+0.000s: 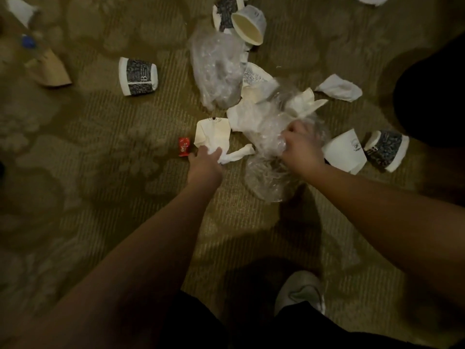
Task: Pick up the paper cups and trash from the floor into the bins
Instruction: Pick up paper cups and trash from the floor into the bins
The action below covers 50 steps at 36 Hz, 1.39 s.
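Both hands in floor litter
L hand grips crumpled napkin, long axis running right; R hand seemingly clutches clear plastic, just right of napkin.

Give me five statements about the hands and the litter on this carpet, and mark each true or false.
1. The left hand grips crumpled white paper. True.
2. The right hand holds a paper cup. False: it grips clear plastic wrap.
3. The red wrapper lies to the left of the left hand. True.
4. The patterned cup stands upright. False: it lies on its side.
5. A bin stands between the hands. False: no bin is in view.
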Tool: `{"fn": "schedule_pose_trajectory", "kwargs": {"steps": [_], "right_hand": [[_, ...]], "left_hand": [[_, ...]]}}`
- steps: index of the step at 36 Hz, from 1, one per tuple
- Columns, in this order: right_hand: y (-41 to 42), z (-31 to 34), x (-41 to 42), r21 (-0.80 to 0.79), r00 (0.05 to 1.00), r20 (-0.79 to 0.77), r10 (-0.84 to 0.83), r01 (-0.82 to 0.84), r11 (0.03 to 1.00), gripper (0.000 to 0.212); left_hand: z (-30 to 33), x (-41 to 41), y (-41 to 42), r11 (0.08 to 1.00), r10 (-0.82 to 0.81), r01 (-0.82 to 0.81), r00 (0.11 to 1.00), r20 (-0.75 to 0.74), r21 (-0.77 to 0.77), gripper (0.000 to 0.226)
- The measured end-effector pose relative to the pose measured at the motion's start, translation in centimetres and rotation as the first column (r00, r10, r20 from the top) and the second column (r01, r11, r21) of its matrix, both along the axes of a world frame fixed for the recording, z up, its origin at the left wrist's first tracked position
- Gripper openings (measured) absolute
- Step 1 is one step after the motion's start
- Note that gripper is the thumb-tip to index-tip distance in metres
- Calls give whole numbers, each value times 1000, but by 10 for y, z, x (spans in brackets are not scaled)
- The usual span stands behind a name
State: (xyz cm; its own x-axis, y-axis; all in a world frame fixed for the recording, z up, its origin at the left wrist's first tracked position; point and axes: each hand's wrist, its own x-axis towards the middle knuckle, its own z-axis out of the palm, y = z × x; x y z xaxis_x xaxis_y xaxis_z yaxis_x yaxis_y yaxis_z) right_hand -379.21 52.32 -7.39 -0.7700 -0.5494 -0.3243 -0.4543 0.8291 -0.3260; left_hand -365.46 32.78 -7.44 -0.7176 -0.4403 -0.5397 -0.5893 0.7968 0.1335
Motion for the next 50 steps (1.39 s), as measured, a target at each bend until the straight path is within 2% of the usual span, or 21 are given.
{"fn": "schedule_pose_trajectory", "kwargs": {"steps": [3, 6, 9, 12, 14, 17, 21, 23, 26, 28, 30, 31, 34, 36, 38, 40, 42, 44, 46, 48, 50], "right_hand": [[-1, -2, -7, 4, 997, -69, 20, -20, 1000, 27], [-3, -2, -11, -15, 999, 0, 49, -49, 999, 31], [-1, 3, -10, 4, 995, 56, 87, -87, 996, 34], [-5, 18, -8, -24, 996, 77, 43, -42, 999, 27], [-9, 29, -9, -42, 996, 83, -13, 16, 999, 21], [-14, 38, -16, -64, 996, 85, -12, 18, 998, 19], [-26, 41, -26, -114, 990, 137, 12, 4, 993, 21], [-33, 36, -34, -117, 988, 153, 20, -2, 993, 27], [-44, 30, -40, -76, 988, 144, 49, -38, 996, 41], [-45, 33, -36, -54, 989, 128, 77, -71, 996, 44], [-45, 42, -38, -59, 984, 96, 148, -143, 988, 44], [-35, 54, -34, -43, 986, 53, 160, -158, 986, 43], [-24, 69, -29, 21, 958, 14, 285, -286, 958, 42], [-24, 79, -27, 64, 942, 12, 337, -337, 939, 40], [-22, 93, -26, 67, 960, -18, 278, -276, 959, 38], [-23, 100, -24, 39, 979, -41, 197, -196, 980, 37], [-26, 100, -16, 9, 989, -65, 129, -129, 992, 37], [-26, 94, -4, -52, 993, -98, 66, -71, 996, 35], [-22, 86, 11, -83, 990, -138, 10, -22, 996, 32], [-16, 76, 26, -70, 989, -145, -5, -5, 998, 31], [-9, 65, 39, -40, 995, -105, 0, -5, 999, 35]], "left_hand": [[-2, -1, -2, 1000, -24, 24, 999, 26, 0, 51], [2, -3, -7, 998, -53, 50, 995, 90, 35, 50], [9, -9, -15, 992, -100, 81, 971, 216, 95, 53], [19, -16, -25, 985, -132, 94, 952, 275, 148, 59], [26, -17, -29, 986, -106, 72, 967, 232, 151, 58], [29, -14, -37, 990, -21, 5, 994, 112, 141, 48], [28, -15, -50, 981, -37, 36, 999, 1, 189, 41], [23, -18, -61, 977, -94, 98, 995, -30, 189, 38], [19, -23, -73, 972, -65, 90, 991, -120, 218, 30], [20, -26, -77, 966, 6, 20, 995, -101, 259, 31], [30, -31, -82, 943, 153, -128, 986, -60, 307, 32], [41, -35, -81, 934, 165, -136, 984, -61, 330, 29], [44, -35, -92, 937, 42, -53, 998, 40, 344, 15], [53, -28, -95, 941, -54, 47, 998, 11, 336, 32], [56, -33, -99, 916, 23, -12, 999, -22, 401, 45], [57, -38, -98, 915, 94, -68, 995, -46, 398, 32], [54, -39, -96, 930, 72, -46, 996, -57, 366, 12], [48, -32, -96, 866, 205, -159, 978, -46, 473, 6], [44, -30, -95, 852, 281, -215, 957, -69, 478, 24], [39, -30, -92, 912, 246, -180, 959, -142, 369, 47], [33, -27, -91, 953, 192, -136, 963, -191, 270, 54]]}}
